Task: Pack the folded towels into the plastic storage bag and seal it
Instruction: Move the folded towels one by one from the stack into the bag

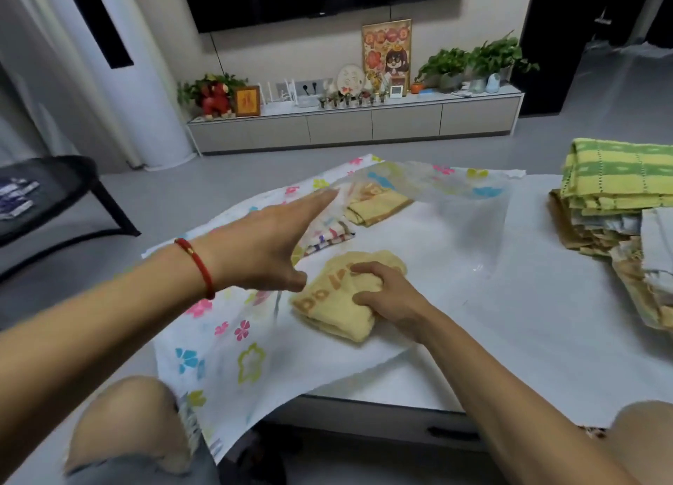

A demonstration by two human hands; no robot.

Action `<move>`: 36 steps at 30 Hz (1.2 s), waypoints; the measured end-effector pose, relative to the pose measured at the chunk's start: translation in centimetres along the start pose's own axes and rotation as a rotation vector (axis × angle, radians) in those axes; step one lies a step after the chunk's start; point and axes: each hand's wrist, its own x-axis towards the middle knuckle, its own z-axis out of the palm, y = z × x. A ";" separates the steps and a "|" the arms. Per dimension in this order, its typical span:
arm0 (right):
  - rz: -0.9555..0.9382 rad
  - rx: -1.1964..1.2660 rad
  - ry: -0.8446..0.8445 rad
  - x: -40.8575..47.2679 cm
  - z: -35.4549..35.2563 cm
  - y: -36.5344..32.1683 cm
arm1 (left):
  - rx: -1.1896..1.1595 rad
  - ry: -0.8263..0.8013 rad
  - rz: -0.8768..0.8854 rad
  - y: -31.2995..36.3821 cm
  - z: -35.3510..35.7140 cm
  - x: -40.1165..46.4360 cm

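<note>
Though the orange letters on the yellow towel (333,299) are partly under fingers, "Bo" reads clearly — the rest doesn't. The R hand (386,297) grips it, fingers curled over the top, at the near mouth of the bag (218,357), which is clear plastic w/ pink, blue & green flowers, flat on the table (546,320). The L hand (269,244) reaches fwd, fingers straight, holding nothing. Inside the bag — a striped towel (329,237) & another yellow one (378,208). A towel stack (615,200) sits at right.
</note>
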 end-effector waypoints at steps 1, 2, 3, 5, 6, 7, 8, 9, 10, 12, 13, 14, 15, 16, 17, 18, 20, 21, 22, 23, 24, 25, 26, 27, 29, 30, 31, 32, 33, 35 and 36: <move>-0.013 0.030 -0.054 0.0 1.3 -0.3 | 0.018 -0.002 0.009 -0.3 -0.8 0.2; -0.023 0.072 -0.100 0.1 2.8 -0.6 | 0.039 -0.008 0.015 -0.6 -1.7 0.2; -0.020 0.127 -0.146 0.3 4.4 -1.1 | 0.051 -0.021 0.021 -0.8 -2.4 0.2; 0.042 0.252 -0.263 1.0 7.2 -2.1 | 0.041 -0.052 0.034 -1.5 -3.5 -0.1; 0.110 0.312 -0.338 1.4 8.2 -2.8 | 0.029 -0.065 0.037 -1.9 -3.8 -0.5; 0.184 0.339 -0.411 1.7 9.1 -3.4 | 0.018 -0.076 0.035 -2.3 -4.0 -0.8; 0.218 0.292 -0.455 2.1 9.7 -3.8 | 0.008 -0.086 0.027 -2.6 -4.2 -1.2; 0.191 0.166 -0.463 2.5 10.3 -3.9 | -0.003 -0.094 0.020 -2.9 -4.2 -1.5; 0.132 0.023 -0.451 2.8 10.9 -4.0 | -0.015 -0.100 0.020 -3.1 -4.3 -1.8; 0.010 -0.105 -0.423 3.3 12.5 -4.7 | -0.045 -0.113 0.042 -3.4 -4.4 -2.0; -0.034 -0.107 -0.404 3.5 13.5 -5.2 | -0.058 -0.119 0.051 -3.6 -4.4 -2.0; -0.071 -0.104 -0.386 3.8 14.4 -5.6 | -0.071 -0.120 0.054 -3.7 -4.4 -2.0; -0.091 -0.106 -0.384 4.1 15.4 -6.0 | -0.083 -0.119 0.052 -3.8 -4.4 -2.1; -0.085 -0.112 -0.420 4.4 16.3 -6.3 | -0.094 -0.118 0.051 -3.9 -4.4 -2.2; -0.061 -0.124 -0.469 4.6 17.0 -6.4 | -0.106 -0.114 0.050 -4.1 -4.4 -2.4; -0.067 -0.165 -0.496 4.8 17.3 -6.3 | -0.120 -0.107 0.050 -4.3 -4.4 -2.6; -0.183 -0.285 -0.420 5.3 17.2 -6.0 | -0.152 -0.091 0.045 -4.7 -4.6 -2.8; -0.246 -0.309 -0.347 5.6 17.2 -5.6 | -0.165 -0.080 0.043 -4.9 -4.8 -2.9; -0.268 -0.308 -0.304 5.7 17.1 -5.3 | -0.175 -0.074 0.039 -4.9 -4.9 -3.0; -0.260 -0.333 -0.289 5.8 17.4 -5.1 | -0.179 -0.073 0.035 -4.9 -4.9 -3.0; -0.250 -0.382 -0.281 6.1 17.8 -5.0 | -0.178 -0.075 0.030 -4.9 -5.0 -2.9; -0.239 -0.448 -0.282 6.5 18.6 -4.9 | -0.176 -0.077 0.026 -4.8 -5.0 -2.8; -0.218 -0.495 -0.314 6.9 19.2 -4.9 | -0.177 -0.080 0.025 -4.7 -4.9 -2.8; -0.190 -0.525 -0.373 7.4 19.6 -5.1 | -0.177 -0.082 0.028 -4.7 -4.9 -2.8; -0.161 -0.570 -0.498 8.2 19.8 -5.8 | -0.176 -0.090 0.019 -4.9 -4.9 -2.8; -0.157 -0.550 -0.525 8.6 19.7 -6.0 | -0.181 -0.093 0.008 -5.0 -4.9 -2.9; -0.174 -0.533 -0.512 8.8 19.5 -6.0 | -0.183 -0.093 -0.001 -5.2 -4.9 -2.9; -0.214 -0.552 -0.459 9.0 19.4 -5.7 | -0.178 -0.086 -0.005 -5.4 -5.0 -3.0; -0.265 -0.615 -0.390 9.0 19.4 -5.4 | -0.170 -0.074 -0.004 -5.7 -5.0 -3.0; -0.338 -0.785 -0.290 8.9 19.6 -4.6 | -0.165 -0.063 -0.002 -5.9 -5.0 -2.9; -0.356 -0.832 -0.270 8.9 19.8 -4.2 | -0.165 -0.060 -0.001 -6.0 -5.0 -2.8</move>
